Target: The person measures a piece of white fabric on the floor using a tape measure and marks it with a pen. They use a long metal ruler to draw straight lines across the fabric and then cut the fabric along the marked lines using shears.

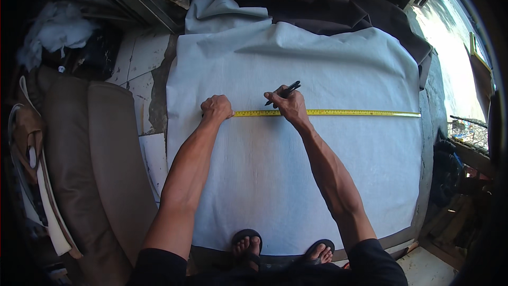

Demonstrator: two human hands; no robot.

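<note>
A pale grey-white sheet of material [328,180] is spread out below me, its far part wrinkled. Across its middle runs a yellow tape measure [365,112], stretched from my left hand toward the sheet's right edge. My left hand [217,107] is closed around the tape's left end; whether the case sits inside the fist is hidden. In my right hand [290,105] is a dark pen [290,89], pinched with its tip pointing down and left, just above the tape. The hand overlaps part of the blade.
Dark brown fabric [328,5] lies bunched beyond the sheet. Brown padded cushions [114,143] stand on the left, with white fluffy stuffing [61,29] behind them. My sandalled feet [247,244] are at the sheet's near edge. A bright opening [450,47] is at the right.
</note>
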